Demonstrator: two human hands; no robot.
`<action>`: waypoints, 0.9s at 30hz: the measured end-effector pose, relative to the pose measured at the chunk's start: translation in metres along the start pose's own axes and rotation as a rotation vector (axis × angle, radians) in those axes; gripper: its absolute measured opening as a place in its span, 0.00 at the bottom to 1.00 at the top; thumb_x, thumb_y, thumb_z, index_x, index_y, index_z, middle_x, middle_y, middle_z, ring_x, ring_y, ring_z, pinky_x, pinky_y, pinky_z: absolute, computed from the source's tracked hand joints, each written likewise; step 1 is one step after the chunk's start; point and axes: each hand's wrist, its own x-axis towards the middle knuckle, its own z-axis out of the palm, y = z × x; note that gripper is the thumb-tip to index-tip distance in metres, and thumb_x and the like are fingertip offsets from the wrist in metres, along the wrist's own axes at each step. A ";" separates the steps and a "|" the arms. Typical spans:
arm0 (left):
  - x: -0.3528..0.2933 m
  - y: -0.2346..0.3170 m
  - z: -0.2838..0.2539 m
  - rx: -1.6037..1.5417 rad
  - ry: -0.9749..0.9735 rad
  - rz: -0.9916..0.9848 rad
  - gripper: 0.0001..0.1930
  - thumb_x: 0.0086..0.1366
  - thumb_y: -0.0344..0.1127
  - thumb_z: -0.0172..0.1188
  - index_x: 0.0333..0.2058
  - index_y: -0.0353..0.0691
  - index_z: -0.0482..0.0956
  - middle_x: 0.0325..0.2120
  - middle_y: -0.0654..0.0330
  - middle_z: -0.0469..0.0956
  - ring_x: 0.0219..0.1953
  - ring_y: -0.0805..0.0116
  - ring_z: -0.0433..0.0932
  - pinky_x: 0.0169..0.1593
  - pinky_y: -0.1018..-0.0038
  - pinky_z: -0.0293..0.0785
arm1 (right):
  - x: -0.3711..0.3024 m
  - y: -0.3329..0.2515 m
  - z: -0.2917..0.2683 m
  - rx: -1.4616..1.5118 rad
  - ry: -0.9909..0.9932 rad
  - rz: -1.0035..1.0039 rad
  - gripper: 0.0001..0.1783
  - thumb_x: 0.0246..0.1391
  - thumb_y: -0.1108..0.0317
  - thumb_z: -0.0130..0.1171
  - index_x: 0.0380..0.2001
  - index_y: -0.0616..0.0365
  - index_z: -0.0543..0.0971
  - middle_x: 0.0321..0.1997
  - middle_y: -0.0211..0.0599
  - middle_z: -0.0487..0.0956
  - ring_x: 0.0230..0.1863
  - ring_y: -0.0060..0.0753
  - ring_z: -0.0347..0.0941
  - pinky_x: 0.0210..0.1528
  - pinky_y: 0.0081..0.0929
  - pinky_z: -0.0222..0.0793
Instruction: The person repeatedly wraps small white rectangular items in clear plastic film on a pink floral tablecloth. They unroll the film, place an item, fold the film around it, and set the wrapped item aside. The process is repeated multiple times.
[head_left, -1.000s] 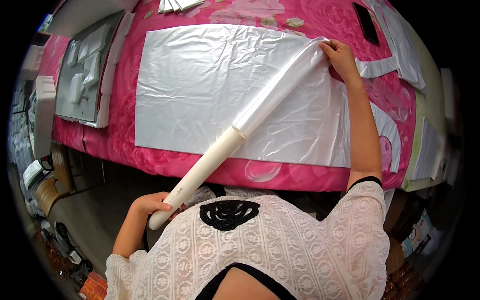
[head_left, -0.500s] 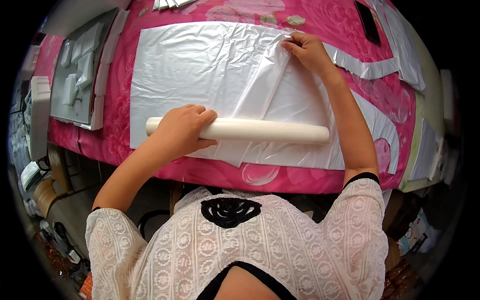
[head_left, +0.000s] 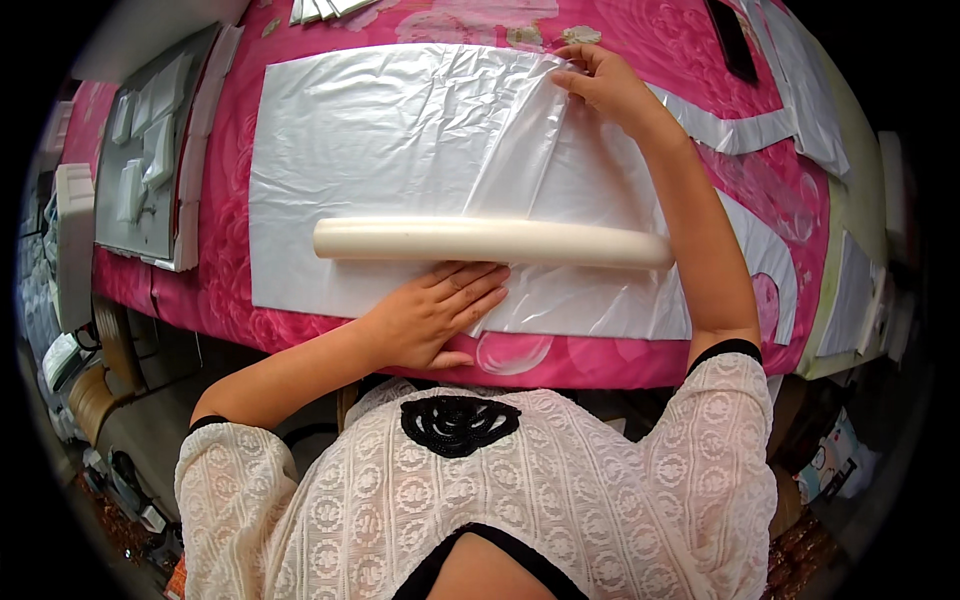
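A white plastic sheet or bag [head_left: 350, 120], wrinkled with a slanting fold to the right of its middle, is spread flat over the table. Across it lies a smooth white cylinder like a roll or rolling pin [head_left: 490, 241], its right end meeting my right forearm. Palm down by the sheet's near edge, my left hand [head_left: 432, 315] is open, with fingers stretched over the plastic just below the roll. Up at the far edge, my right hand [head_left: 600, 85] pinches the plastic between thumb and fingers at the top of the fold.
Pink flowered cloth covers the table [head_left: 225, 260]. A grey board [head_left: 130, 225] with small white packets stands at the left. A dark phone [head_left: 732, 40] lies at the far right, beside more white plastic sheets [head_left: 735, 135]. White pieces [head_left: 325, 8] sit at the far edge.
My left hand has let go of the roll and moved right and nearer, flattening onto the sheet. The roll has shifted slightly right and away. My right hand has moved slightly farther out.
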 end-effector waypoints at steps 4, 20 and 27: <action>-0.002 0.016 0.011 -0.050 0.056 -0.055 0.44 0.55 0.61 0.49 0.60 0.30 0.56 0.63 0.47 0.52 0.67 0.55 0.48 0.67 0.58 0.41 | -0.039 -0.038 0.007 -0.102 0.170 -0.113 0.20 0.51 0.62 0.60 0.45 0.62 0.76 0.44 0.38 0.75 0.41 0.29 0.71 0.43 0.26 0.68; -0.001 0.042 0.024 0.017 0.093 -0.160 0.43 0.57 0.61 0.47 0.61 0.32 0.55 0.64 0.48 0.50 0.67 0.55 0.46 0.67 0.60 0.39 | -0.136 0.024 -0.008 -0.772 0.524 -0.249 0.24 0.48 0.66 0.60 0.51 0.53 0.74 0.43 0.35 0.77 0.42 0.42 0.71 0.45 0.36 0.66; -0.004 0.060 0.034 0.037 0.092 -0.218 0.42 0.56 0.59 0.50 0.60 0.32 0.56 0.64 0.48 0.51 0.67 0.54 0.47 0.67 0.58 0.39 | -0.201 -0.021 0.053 -0.583 -0.025 -0.467 0.26 0.41 0.69 0.63 0.49 0.51 0.75 0.46 0.34 0.76 0.45 0.40 0.70 0.50 0.36 0.63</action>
